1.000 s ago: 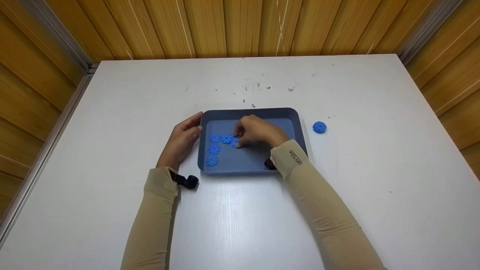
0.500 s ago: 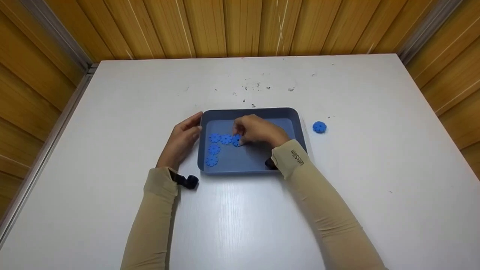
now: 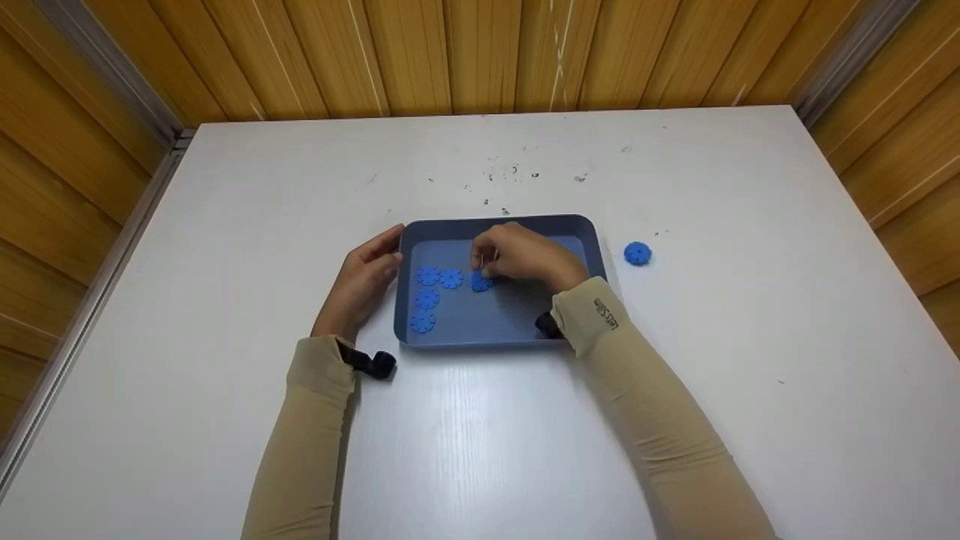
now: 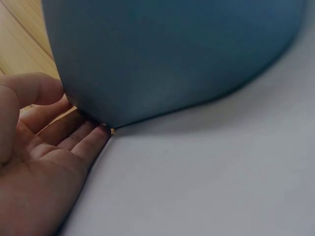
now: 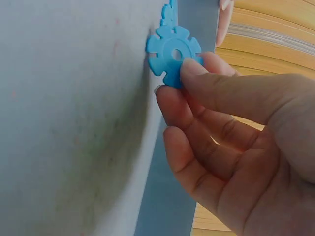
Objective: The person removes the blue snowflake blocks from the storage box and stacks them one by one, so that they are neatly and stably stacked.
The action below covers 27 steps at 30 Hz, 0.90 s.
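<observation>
My right hand [image 3: 529,256] pinches a blue notched disc [image 5: 165,46], a flower-like plastic building piece with a round hole, between thumb and fingers. It holds the disc low over the blue-grey tray [image 3: 487,326]. To the left of it lie several matching discs: a notched disc [image 3: 451,279] closest to the hand, a corner disc [image 3: 428,276], and more going down the tray's left side. My left hand [image 3: 358,285] touches the tray's left wall with its fingertips, fingers fairly straight; the left wrist view shows them against the tray's outer side [image 4: 157,59].
Right of the tray, on the white table [image 3: 750,300], lies a small pile of blue discs [image 3: 637,253]. Wood-look panels [image 3: 480,56] stand behind the table and at both sides. A black wrist camera [image 3: 379,365] sticks out from the left cuff.
My right hand has shifted slightly right with its disc, which now stands apart from the row it was beside. My left hand stays at the tray wall.
</observation>
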Tool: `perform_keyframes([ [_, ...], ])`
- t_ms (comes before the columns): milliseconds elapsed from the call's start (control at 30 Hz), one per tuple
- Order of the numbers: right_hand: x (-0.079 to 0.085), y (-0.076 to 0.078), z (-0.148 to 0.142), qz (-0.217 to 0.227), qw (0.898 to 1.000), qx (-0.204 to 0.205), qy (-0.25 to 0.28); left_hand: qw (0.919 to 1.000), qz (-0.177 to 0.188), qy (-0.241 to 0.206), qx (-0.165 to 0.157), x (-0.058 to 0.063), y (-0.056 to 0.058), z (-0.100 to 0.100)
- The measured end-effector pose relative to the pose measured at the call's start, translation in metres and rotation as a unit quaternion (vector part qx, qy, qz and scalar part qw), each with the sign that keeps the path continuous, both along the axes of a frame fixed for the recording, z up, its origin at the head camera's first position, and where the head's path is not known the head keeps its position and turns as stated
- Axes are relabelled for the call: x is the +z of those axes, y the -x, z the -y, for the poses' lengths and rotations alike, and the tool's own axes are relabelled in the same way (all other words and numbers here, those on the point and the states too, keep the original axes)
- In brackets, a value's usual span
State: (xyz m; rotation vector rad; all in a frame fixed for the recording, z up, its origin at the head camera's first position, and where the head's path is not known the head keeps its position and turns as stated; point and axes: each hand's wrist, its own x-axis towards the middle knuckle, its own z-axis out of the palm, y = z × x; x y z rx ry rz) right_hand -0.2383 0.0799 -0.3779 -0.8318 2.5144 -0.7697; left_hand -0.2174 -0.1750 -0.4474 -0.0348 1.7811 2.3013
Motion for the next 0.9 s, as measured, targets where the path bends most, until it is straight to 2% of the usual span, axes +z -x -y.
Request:
perform_keyframes([
  [200,0.008,-0.001,-0.005,0.008,1.0,-0.012,-0.005,1.0,0.005,0.0,-0.002,0.001,0.0,0.001],
  [500,0.021,-0.003,-0.016,-0.004,1.0,-0.009,-0.005,0.9999,0.008,0.013,0.002,0.001,0.0,0.002],
  [700,0.028,-0.002,-0.024,0.0,1.0,-0.026,-0.003,0.9997,0.0,0.026,0.0,-0.001,0.002,0.002],
  [900,0.033,-0.001,-0.038,-0.02,0.999,-0.035,0.009,0.9998,-0.008,0.018,-0.004,-0.001,0.001,0.001],
])
